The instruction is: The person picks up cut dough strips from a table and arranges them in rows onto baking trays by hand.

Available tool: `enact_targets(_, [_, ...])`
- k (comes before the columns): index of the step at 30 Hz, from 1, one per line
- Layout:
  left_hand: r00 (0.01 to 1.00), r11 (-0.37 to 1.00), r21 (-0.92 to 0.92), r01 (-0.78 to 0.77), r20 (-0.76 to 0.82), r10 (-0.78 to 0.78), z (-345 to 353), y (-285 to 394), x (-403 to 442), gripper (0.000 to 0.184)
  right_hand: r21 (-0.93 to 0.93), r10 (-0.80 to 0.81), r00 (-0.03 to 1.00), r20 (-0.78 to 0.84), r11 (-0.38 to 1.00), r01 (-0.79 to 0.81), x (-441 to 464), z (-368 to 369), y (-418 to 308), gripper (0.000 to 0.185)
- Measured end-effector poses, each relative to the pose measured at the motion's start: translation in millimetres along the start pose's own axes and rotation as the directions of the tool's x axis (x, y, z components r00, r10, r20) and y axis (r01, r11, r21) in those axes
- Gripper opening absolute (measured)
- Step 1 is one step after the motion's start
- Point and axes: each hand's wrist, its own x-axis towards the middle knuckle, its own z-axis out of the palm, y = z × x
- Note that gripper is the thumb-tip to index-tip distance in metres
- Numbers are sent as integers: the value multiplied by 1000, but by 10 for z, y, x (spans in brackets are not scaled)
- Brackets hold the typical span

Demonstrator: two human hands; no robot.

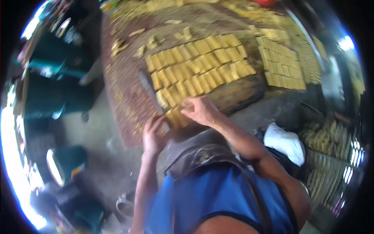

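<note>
Rows of yellow rectangular pieces (194,66) lie close together on a dark board (241,93) in front of me. My right hand (200,111) is over the near row, fingers pinched together; what they hold, if anything, is hidden. Beside the board's near left corner is my left hand (153,134), its fingers bent and somewhat apart, with nothing visible in them. A short front row of yellow pieces (177,118) sits between the two hands. Along the board's left side runs a narrow grey strip (150,89). Motion blurs the fine detail.
A second group of yellow pieces (282,64) lies at the right. Loose scraps (152,41) are scattered over the reddish work surface (117,89). Dark green containers (58,93) stand at the left. A white sack (284,143) is at the right near my elbow.
</note>
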Motion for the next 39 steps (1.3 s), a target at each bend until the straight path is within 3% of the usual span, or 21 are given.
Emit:
enact_targets(1, [991, 988, -77, 131, -9, -133, -144, 101, 83, 43, 110, 28, 991, -130, 994, -13, 25, -241, 67, 27])
enact_targets(2, [981, 983, -148, 107, -143, -128, -53, -134, 98, 41, 210, 58, 965, -257, 978, -3, 5, -526, 177, 27])
enact_targets(4, [944, 953, -217, 210, -211, -256, -69, -347, 220, 28, 148, 163, 870, -465, 983, -105, 85, -1153, 592, 27])
enact_targets(6, [867, 796, -425, 431, -51, -497, -79, -453, 375, 32, -10, 234, 791, -565, 957, -290, 169, -1804, 1230, 31])
enact_targets(7, [889, 840, -400, 367, -116, -444, 28, -571, 455, 35, 16, 189, 716, -672, 970, -242, 205, -2085, 1578, 33])
enact_targets(8, [901, 877, -366, 311, -180, -395, 149, -707, 517, 38, 75, 266, 621, -737, 946, -315, 241, -2455, 1725, 36])
enact_targets(9, [874, 833, -406, 376, -144, -464, 212, -781, 546, 40, 113, 311, 577, -756, 929, -352, 263, -2838, 1993, 40])
enact_targets(10, [838, 781, -440, 444, -104, -535, 302, -770, 594, 42, -18, 208, 554, -806, 927, -374, 303, -3199, 2423, 43])
enact_targets(12, [678, 506, -620, 600, 57, -733, 368, -491, 669, 48, 318, 524, 505, -686, 840, -440, 382, -3894, 2840, 43])
enact_targets(14, [605, 474, -634, 611, -13, -796, 455, -274, 694, 52, 435, 593, 618, -516, 803, -408, 427, -4563, 3533, 63])
enact_targets(16, [574, 501, -599, 625, -83, -815, 520, -337, 572, 57, 514, 671, 529, -519, 740, -434, 628, -5025, 4145, 63])
enact_targets(17, [556, 519, -548, 655, -115, -823, 556, -264, 586, 62, 519, 679, 540, -498, 732, -442, 706, -5230, 4450, 63])
enact_targets(20, [446, 375, -622, 687, -46, -894, 580, -390, 542, 68, 497, 706, 623, -337, 695, -519, 1086, -5821, 5355, 67])
enact_targets(22, [509, 433, -586, 685, -39, -860, 551, -477, 503, 74, 397, 713, 567, -412, 701, -593, 1386, -5958, 6051, 73])
enact_targets(24, [489, 354, -645, 678, 35, -872, 500, -493, 532, 74, 366, 714, 571, -407, 699, -614, 1537, -5932, 6192, 77])
enact_targets(25, [537, 414, -632, 655, 4, -843, 503, -448, 527, 75, 423, 741, 623, -249, 662, -619, 1567, -5960, 6147, 77])
enact_targets(27, [518, 399, -628, 668, 7, -855, 484, -380, 576, 76, 559, 752, 660, -1, 548, -623, 1531, -5961, 5864, 74])
enact_targets(32, [465, 329, -662, 673, 32, -885, 555, -241, 682, 76, 575, 692, 719, 56, 567, -590, 1530, -6040, 5954, 76])
enact_targets(35, [457, 349, -639, 686, 5, -890, 557, -243, 651, 75, 461, 675, 731, 97, 621, -634, 1565, -6141, 6017, 79])
enact_targets(38, [442, 301, -693, 654, 27, -897, 577, -272, 640, 73, 427, 606, 782, 149, 674, -603, 1443, -6127, 5753, 95])
enact_targets(39, [450, 254, -752, 609, 64, -891, 590, -267, 653, 72, 365, 690, 723, -15, 677, -639, 1437, -6085, 5687, 104])
